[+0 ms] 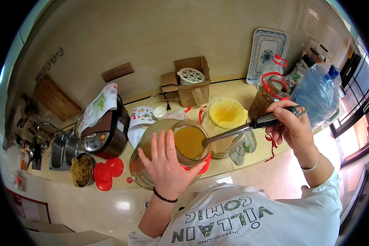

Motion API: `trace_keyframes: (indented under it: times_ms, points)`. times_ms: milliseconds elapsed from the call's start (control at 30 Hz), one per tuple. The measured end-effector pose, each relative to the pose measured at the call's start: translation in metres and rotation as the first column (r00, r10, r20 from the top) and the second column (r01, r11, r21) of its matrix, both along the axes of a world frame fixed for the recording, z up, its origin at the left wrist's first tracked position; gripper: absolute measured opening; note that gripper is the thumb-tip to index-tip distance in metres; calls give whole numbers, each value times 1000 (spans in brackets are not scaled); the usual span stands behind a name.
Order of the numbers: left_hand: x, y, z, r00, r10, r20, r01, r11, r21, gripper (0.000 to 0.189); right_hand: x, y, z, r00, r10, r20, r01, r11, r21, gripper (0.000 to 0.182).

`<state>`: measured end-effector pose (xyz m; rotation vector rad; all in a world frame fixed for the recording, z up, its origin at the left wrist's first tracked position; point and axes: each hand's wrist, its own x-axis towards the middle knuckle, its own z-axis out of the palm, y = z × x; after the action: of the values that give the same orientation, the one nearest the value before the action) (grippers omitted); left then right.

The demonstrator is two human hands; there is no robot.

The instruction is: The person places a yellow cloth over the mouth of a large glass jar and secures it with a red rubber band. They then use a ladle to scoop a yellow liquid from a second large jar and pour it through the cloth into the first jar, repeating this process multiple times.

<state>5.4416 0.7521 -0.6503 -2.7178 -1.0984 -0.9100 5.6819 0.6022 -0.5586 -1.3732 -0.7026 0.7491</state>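
Observation:
A large glass jar (144, 138) stands in front of me, its round mouth filled with yellow-brown liquid (189, 141). Flat against the rim and shoulder of this jar lies my left hand (169, 163), fingers spread. My right hand (290, 126) grips the black handle of a metal ladle (230, 133), whose lower end reaches the jar's mouth; its bowl is hard to make out. Just right of it, a second glass jar (224, 150) carries a yellow-stained cloth with a round yellow strainer or bowl (228, 113) on top.
A glass jar with red handle (266, 95) and a large blue plastic bottle (315, 89) stand at right. Behind is an open cardboard box (193, 95). To the left are a rice cooker (103, 135), red lids (103, 173), a pot of pulp (81, 170) and a sink (60, 152).

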Motion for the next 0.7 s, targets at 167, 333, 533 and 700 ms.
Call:
trace_keyframes:
  times_ms: [167, 333, 533, 700]
  points:
    - [0, 1, 1, 1000, 12, -6, -13, 999, -35, 105, 17, -8, 7, 999, -46, 14, 45, 996, 77, 21]
    - [1, 3, -2, 999, 31, -21, -33, 998, -61, 108, 37, -21, 12, 987, -129, 92, 122, 989, 80, 22]
    - [3, 5, -4, 999, 31, -15, -31, 999, -11, 107, 63, -31, 5, 968, -217, 128, 205, 973, 103, 22]
    - [3, 5, -4, 999, 31, -17, -32, 998, -45, 109, 70, -31, 1, 950, -264, 169, 252, 963, 93, 23]
